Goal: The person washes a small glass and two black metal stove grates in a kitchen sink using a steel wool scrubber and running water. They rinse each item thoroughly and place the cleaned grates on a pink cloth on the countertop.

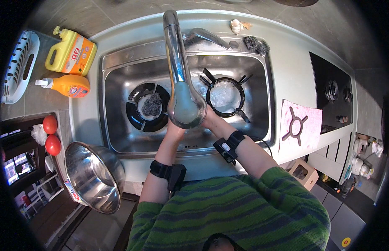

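Note:
Both my hands reach under the chrome faucet [186,103] over the stainless steel sink [194,150]. The faucet head hides most of my left hand [175,125] and the fingers of my right hand [209,117], so whether they hold anything does not show. In the sink, left of my hands, lies a black round burner part [130,111] with a steel wool scrubber [151,104] in its centre. To the right, a black pan support ring [241,94] with upright prongs rests on the sink bottom, close to my right hand.
A smaller pan support [296,127] lies on a pink cloth [313,125] beside the gas hob [323,75]. Scrubbers [256,45] and garlic [237,27] sit behind the sink. Detergent bottles [78,56], tomatoes [53,145] and a steel bowl [94,177] are at left.

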`<state>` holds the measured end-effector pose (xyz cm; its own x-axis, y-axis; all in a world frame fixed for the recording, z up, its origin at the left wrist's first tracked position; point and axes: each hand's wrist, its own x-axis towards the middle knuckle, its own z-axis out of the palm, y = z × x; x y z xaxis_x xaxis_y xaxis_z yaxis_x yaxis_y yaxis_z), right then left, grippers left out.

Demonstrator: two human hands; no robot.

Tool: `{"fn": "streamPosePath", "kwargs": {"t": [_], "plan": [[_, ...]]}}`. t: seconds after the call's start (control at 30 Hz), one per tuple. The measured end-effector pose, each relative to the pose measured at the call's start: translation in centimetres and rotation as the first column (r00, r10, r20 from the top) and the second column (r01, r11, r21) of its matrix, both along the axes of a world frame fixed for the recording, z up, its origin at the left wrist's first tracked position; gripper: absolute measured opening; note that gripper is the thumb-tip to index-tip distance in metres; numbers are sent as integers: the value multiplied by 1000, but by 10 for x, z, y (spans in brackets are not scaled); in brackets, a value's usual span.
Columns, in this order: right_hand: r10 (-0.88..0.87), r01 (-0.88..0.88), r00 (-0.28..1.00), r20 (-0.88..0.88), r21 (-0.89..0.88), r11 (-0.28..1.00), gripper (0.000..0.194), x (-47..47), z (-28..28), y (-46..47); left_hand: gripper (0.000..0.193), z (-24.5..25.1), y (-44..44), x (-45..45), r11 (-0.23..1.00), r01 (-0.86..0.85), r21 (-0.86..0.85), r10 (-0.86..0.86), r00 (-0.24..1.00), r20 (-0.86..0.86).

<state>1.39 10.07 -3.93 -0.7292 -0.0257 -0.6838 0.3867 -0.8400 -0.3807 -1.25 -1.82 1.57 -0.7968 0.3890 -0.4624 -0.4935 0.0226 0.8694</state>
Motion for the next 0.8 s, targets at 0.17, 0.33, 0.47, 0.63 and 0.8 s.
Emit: {"fn": "streamPosePath", "kwargs": {"t": [0.17,0.33,0.47,0.63,0.8], "plan": [[20,-54,986,-166,-202,978,46,11,25,2,27,15,6,-5,999,-7,42,13,990,-140],[74,-81,980,-185,-34,996,47,10,39,19,27,26,-12,-26,996,-42,74,49,995,-86],[-81,86,971,-224,15,996,31,7,28,30,26,31,-9,-27,986,-140,91,147,986,-78],[-83,107,989,-118,207,972,25,1,13,26,25,46,1,-18,877,-270,397,247,963,110],[53,-54,985,-164,-3,999,56,0,20,-5,28,35,14,-16,814,-406,416,151,839,522]]}}
